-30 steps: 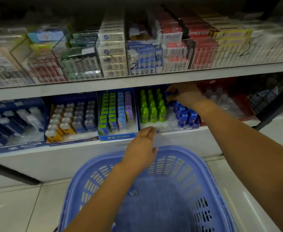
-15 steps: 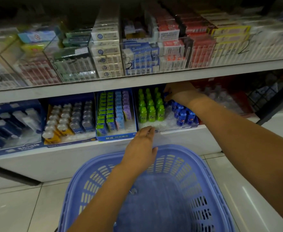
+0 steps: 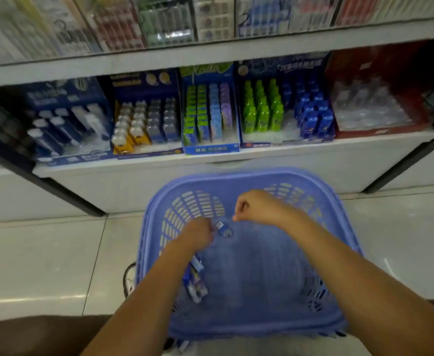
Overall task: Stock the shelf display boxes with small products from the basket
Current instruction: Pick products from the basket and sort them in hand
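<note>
Reaching into the blue basket [image 3: 339,227], we pinch a small blue packet [image 3: 222,227] in our left hand [image 3: 200,235]. Our right hand [image 3: 259,208] is curled with nothing visible in it. More packets [image 3: 195,281] lie beneath the left forearm. A loose fingertip pinch could drop the packet before it reaches the display boxes [image 3: 210,149].

Goods on the upper shelf [image 3: 164,24] are smeared and cut off by the top edge. Print on the display boxes [image 3: 208,149] is unreadable. The left grip [image 3: 200,233] blurs against a small item [image 3: 223,228] — held or only touched, unclear. The right grip [image 3: 259,208] curls, hiding its palm. A packet [image 3: 196,281] lies half hidden beneath the left forearm.
</note>
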`<control>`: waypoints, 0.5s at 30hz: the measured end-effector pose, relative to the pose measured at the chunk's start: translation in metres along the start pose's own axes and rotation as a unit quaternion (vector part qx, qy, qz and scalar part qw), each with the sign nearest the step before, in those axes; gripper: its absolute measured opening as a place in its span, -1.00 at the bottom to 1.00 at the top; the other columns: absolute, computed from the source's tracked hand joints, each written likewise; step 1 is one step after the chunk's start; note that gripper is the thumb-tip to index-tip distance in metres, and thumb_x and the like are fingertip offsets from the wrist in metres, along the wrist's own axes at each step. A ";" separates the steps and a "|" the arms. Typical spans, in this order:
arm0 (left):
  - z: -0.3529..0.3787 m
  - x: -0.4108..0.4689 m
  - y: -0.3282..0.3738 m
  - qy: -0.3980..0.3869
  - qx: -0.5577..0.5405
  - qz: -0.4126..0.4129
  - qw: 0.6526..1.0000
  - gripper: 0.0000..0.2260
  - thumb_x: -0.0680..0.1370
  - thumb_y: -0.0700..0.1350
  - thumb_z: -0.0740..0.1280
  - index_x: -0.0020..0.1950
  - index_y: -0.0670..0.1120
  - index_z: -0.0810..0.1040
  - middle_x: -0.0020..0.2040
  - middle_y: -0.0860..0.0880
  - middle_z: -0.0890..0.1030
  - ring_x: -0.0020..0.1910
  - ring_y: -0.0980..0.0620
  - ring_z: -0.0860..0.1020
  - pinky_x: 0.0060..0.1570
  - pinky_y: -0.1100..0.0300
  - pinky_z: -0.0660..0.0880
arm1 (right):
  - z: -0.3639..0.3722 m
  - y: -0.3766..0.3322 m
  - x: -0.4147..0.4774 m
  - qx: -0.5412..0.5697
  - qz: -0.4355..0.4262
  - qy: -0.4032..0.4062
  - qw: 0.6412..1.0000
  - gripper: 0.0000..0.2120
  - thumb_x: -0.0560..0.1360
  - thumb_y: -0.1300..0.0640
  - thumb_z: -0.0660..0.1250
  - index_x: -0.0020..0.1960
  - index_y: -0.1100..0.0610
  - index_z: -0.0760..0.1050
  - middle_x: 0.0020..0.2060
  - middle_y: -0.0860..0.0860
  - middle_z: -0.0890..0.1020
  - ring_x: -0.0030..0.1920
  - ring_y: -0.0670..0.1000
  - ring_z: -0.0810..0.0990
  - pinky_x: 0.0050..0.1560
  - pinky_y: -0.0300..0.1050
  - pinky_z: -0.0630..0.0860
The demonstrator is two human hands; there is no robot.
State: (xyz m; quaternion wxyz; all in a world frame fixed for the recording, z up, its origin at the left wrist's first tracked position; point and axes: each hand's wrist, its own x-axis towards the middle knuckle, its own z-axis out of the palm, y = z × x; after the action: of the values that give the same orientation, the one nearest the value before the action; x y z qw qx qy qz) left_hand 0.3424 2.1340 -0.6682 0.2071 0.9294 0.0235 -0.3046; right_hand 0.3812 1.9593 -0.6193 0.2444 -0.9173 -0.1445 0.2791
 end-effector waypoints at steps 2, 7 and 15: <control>0.028 -0.006 -0.026 -0.084 0.068 -0.033 0.994 -0.71 0.56 -0.25 0.23 0.28 -0.23 0.50 0.29 -0.20 0.51 0.28 -0.13 0.46 0.18 0.19 0.32 | 0.044 0.017 0.015 -0.007 0.034 -0.051 0.998 -0.70 0.45 0.10 0.41 0.14 0.17 0.56 0.11 0.11 0.63 0.12 0.07 0.57 0.10 -0.11 0.45; 0.063 -0.003 -0.051 -0.074 0.042 -0.148 0.985 -0.71 0.58 -0.20 0.19 0.29 -0.22 0.48 0.26 -0.19 0.53 0.23 -0.14 0.51 0.17 0.10 0.45 | 0.112 0.050 0.044 -0.041 0.066 -0.063 0.995 -0.38 0.41 0.14 0.42 0.42 0.17 0.30 0.37 0.16 0.40 0.36 0.13 0.39 0.30 -0.05 0.35; 0.078 0.013 -0.056 -0.007 0.037 -0.167 0.985 -0.72 0.63 -0.24 0.12 0.32 -0.26 0.40 0.29 -0.23 0.47 0.27 -0.16 0.47 0.20 0.08 0.42 | 0.154 0.062 0.083 -0.078 -0.015 -0.062 0.995 -0.27 0.47 0.26 0.31 0.53 0.06 0.06 0.53 0.10 0.08 0.50 0.11 0.15 0.47 -0.07 0.16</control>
State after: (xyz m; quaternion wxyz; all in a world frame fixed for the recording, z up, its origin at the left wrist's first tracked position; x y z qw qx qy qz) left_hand 0.3000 2.1525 -0.7535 0.1192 0.9173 0.1653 -0.3421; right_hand 0.3656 1.9971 -0.8003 0.1667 -0.9124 -0.1940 0.3195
